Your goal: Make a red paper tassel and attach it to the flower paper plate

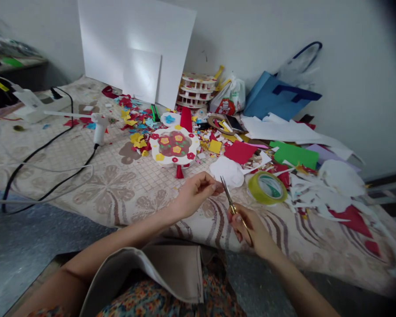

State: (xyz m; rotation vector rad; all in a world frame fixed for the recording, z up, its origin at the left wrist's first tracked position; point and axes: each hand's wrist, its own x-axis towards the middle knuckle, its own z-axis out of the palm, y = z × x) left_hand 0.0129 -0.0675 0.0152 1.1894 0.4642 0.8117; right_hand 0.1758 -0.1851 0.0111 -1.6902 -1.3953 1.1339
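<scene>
My right hand (247,226) grips a pair of gold-handled scissors (231,203), fingers in the loops and blades pointing up and away. Close to the blade tips, my left hand (198,193) is closed in a pinch; whatever is between its fingertips is too small to make out. Just beyond both hands lies a white scalloped foam piece (227,171). Farther back to the left sits a white scalloped ornament (174,147) decorated with red and yellow flowers, a red tassel (179,171) hanging at its front.
A yellow tape roll (267,188) lies right of the scissors. White scraps (313,193) and coloured sheets (295,155) cover the right side. A glue gun (99,127) with a black cable stands left, near a power strip (48,105). A blue bag (270,97) leans at the back.
</scene>
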